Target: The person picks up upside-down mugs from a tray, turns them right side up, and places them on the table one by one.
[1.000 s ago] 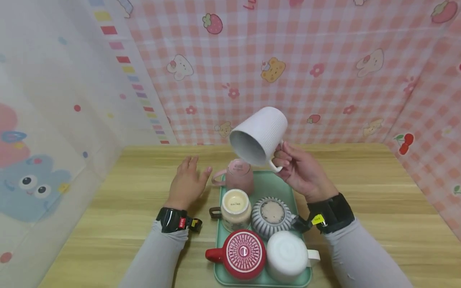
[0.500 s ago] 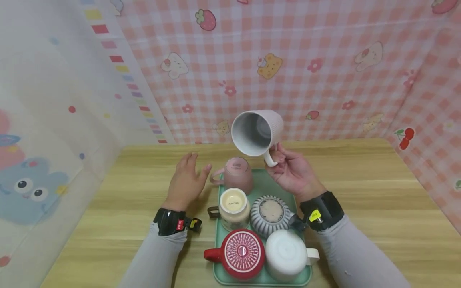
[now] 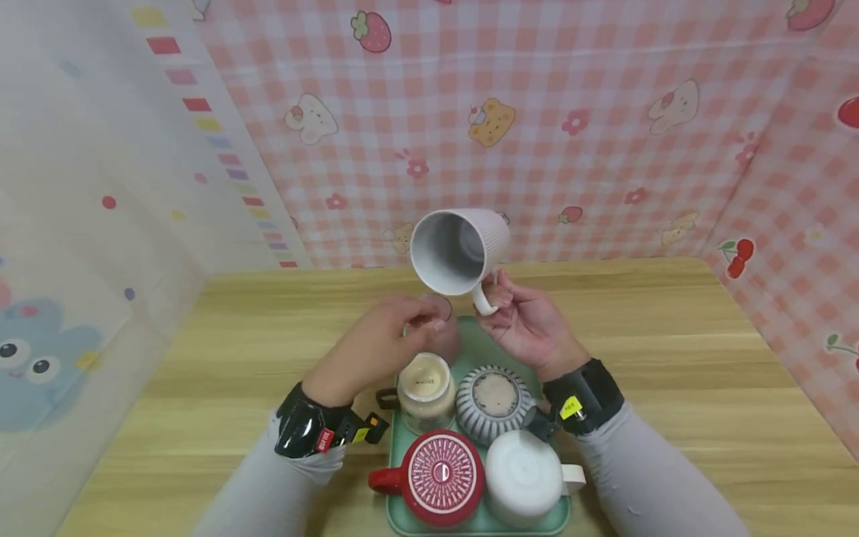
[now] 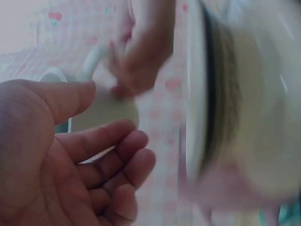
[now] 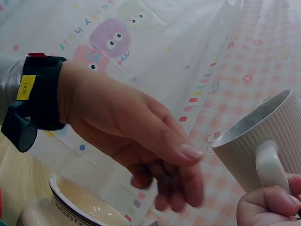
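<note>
Wood-grained desk [image 3: 671,373], pink-and-white checked cloth [image 3: 537,171] behind it, printed with a strawberry [image 3: 370,31] and a yellow bear [image 3: 492,122], red cherries [image 3: 737,258] at right, white sheet [image 3: 80,134] at left with a big-eyed blue figure [image 3: 50,373], coloured blocks [image 3: 197,104] slanting down its edge.

"What's the right hand [image 3: 530,324] holding?"

"It's gripping a white, finely ribbed mug [image 3: 461,251] by the handle, near the centre of the frame. The mug is lying tilted on its side in the air, its mouth facing left and toward the viewer."

"And the left hand [image 3: 372,339]?"

"It's partly covering a pink mug [image 3: 448,344], which is standing bottom-up just below centre."
</note>
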The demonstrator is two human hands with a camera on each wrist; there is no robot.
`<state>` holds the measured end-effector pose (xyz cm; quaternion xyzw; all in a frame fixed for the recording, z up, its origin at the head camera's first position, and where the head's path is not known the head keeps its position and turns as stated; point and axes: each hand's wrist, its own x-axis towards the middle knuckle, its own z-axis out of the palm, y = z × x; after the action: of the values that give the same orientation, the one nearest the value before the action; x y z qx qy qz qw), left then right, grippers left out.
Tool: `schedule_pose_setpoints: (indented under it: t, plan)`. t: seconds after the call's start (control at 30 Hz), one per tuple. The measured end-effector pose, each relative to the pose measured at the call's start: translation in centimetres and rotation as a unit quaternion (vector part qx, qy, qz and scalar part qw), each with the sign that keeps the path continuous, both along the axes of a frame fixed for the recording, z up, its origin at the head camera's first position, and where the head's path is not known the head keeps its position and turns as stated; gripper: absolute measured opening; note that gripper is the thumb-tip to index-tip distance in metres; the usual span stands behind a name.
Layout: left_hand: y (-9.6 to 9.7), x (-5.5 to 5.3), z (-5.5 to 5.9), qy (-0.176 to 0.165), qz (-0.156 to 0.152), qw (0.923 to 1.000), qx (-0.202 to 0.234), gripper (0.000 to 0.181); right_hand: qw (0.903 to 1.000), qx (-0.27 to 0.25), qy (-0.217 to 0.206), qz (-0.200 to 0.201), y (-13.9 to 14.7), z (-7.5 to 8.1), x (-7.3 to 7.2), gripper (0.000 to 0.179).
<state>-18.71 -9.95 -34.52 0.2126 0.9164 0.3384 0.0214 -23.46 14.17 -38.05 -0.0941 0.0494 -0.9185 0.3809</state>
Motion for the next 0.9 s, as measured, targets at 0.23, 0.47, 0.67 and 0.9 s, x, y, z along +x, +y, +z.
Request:
schedule_pose_setpoints:
  t: [0.23,0.47,0.67,0.9]
  plan:
    - [2.8,-0.4,0.1,-0.056,0.003,0.9901,0.128,0.041,0.9986,0.03,0.043,0.003,-0.8,0.3,0.5,0.038]
    - [3.5,0.0,0.4,-0.1,0.045,0.9548,0.276,0.031,0.9906,0.083,0.108,-0.012,-1.4,0.5,0.9,0.041]
    - [4.0,0.0,0.5,-0.077,0.061,0.9521,0.29,0.018,0.943,0.281,0.163,-0.074,-1.8,0.8,1.6,0.035]
    - [5.1,0.1,0.7,-0.114,0.091,0.9298,0.338,0.015,0.8526,0.467,0.216,-0.092,-1.1,1.5,2.0,0.018]
